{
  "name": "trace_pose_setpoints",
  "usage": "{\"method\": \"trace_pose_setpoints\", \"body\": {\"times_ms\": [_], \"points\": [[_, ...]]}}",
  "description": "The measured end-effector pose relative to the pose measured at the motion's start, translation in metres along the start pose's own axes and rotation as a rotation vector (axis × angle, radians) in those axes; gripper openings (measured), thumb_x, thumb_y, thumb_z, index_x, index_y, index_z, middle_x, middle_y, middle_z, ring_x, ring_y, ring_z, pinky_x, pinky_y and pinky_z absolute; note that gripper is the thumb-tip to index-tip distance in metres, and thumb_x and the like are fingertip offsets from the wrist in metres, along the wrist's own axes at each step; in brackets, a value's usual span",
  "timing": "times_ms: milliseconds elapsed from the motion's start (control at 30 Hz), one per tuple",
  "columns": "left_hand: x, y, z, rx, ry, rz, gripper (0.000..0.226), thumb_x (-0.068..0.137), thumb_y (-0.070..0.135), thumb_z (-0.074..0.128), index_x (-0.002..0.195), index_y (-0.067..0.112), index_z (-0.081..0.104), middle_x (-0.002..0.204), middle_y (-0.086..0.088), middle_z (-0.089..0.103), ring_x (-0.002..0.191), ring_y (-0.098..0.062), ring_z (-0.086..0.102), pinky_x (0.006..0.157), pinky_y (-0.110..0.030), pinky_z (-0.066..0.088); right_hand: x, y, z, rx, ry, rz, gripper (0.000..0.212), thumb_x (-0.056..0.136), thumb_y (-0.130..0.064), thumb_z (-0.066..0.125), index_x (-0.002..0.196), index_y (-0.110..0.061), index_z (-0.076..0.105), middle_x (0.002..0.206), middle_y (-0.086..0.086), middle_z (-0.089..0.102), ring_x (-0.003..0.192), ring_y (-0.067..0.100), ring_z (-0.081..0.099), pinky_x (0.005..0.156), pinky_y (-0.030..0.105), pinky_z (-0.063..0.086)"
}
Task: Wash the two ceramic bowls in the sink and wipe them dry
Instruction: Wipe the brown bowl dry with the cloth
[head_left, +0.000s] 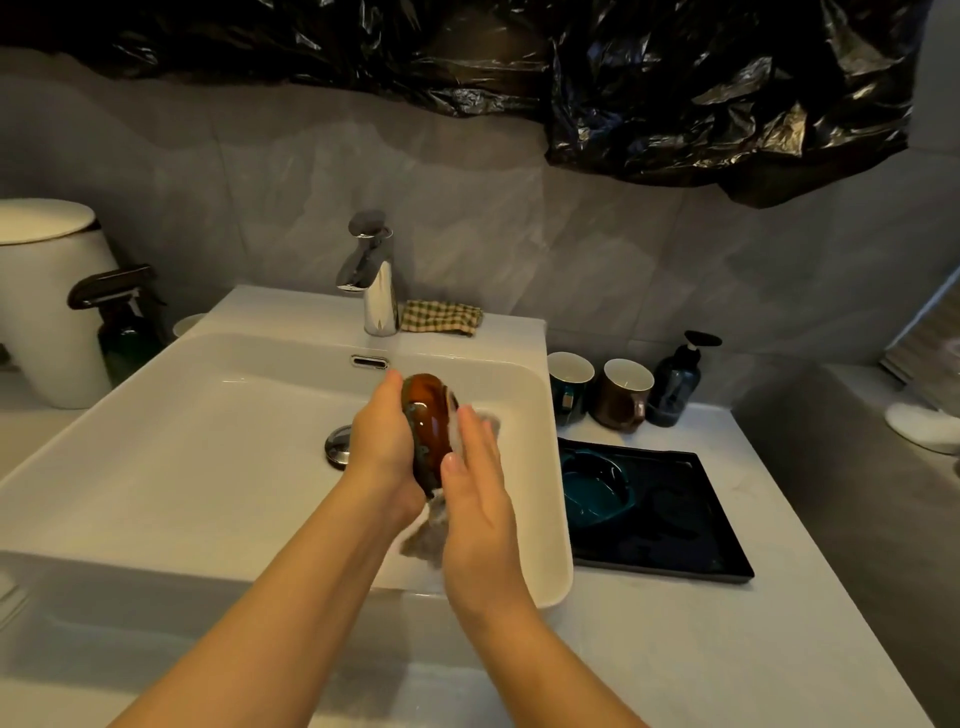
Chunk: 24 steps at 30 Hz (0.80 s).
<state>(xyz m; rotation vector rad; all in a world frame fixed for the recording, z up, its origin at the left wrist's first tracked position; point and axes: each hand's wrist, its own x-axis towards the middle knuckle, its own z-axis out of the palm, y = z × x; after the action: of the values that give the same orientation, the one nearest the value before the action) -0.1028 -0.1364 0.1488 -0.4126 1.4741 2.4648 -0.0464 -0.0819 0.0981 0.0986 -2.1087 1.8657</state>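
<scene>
Over the right half of the white sink (156, 467), my left hand (384, 441) grips a brown glazed ceramic bowl (428, 410), held on edge with its underside toward me. My right hand (475, 478) lies flat with straight fingers and presses a wet grey cloth (428, 535) against the bowl's right side; the cloth hangs down below the bowl. A teal ceramic bowl (592, 493) lies in the black tray (691, 551) on the counter to the right of the sink.
A chrome faucet (371, 280) stands at the back of the sink, with a checkered cloth (441, 317) beside it. Two mugs (597, 389) and a dark pump bottle (680, 384) stand behind the tray. A white bin (47, 301) and a spray bottle (122, 327) are at left.
</scene>
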Motion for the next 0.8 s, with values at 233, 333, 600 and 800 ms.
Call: {"method": "trace_pose_setpoints", "body": {"times_ms": [233, 333, 600, 800], "points": [[-0.011, -0.018, -0.003, 0.237, -0.216, -0.022, 0.036, 0.092, 0.042, 0.044, 0.083, 0.019, 0.070, 0.083, -0.011, 0.072, 0.078, -0.025, 0.068, 0.079, -0.040, 0.052, 0.038, -0.018, -0.026, -0.083, 0.053, -0.186, 0.053, 0.091, -0.007, 0.038, 0.124, -0.049, 0.036, 0.143, -0.012, 0.035, 0.129, -0.001, 0.037, 0.107, 0.017, 0.034], [-0.015, -0.015, -0.001, 0.254, -0.197, 0.023, 0.038, 0.093, 0.045, 0.040, 0.084, 0.019, 0.067, 0.077, -0.010, 0.069, 0.074, -0.024, 0.063, 0.066, -0.034, 0.049, 0.047, -0.018, -0.035, 0.128, 0.187, 0.128, 0.030, 0.095, -0.020, 0.049, 0.119, -0.039, 0.044, 0.131, -0.005, 0.049, 0.111, 0.006, 0.053, 0.094, 0.025, 0.049], [-0.004, -0.010, -0.009, 0.013, -0.135, -0.082, 0.050, 0.096, 0.043, 0.035, 0.074, 0.011, 0.066, 0.055, -0.005, 0.068, 0.054, -0.019, 0.066, 0.058, -0.031, 0.044, 0.001, -0.005, -0.011, 0.055, 0.044, -0.110, 0.039, 0.085, -0.014, 0.051, 0.107, -0.043, 0.062, 0.119, -0.031, 0.054, 0.123, -0.006, 0.046, 0.104, 0.012, 0.036], [-0.004, -0.010, -0.015, 0.213, -0.292, -0.061, 0.037, 0.088, 0.038, 0.048, 0.074, 0.012, 0.069, 0.067, -0.009, 0.065, 0.058, -0.021, 0.063, 0.056, -0.029, 0.050, 0.023, 0.002, -0.030, -0.083, 0.068, -0.160, 0.027, 0.080, -0.049, 0.054, 0.105, -0.055, 0.060, 0.112, -0.050, 0.047, 0.127, -0.009, 0.040, 0.112, 0.033, 0.034]]}}
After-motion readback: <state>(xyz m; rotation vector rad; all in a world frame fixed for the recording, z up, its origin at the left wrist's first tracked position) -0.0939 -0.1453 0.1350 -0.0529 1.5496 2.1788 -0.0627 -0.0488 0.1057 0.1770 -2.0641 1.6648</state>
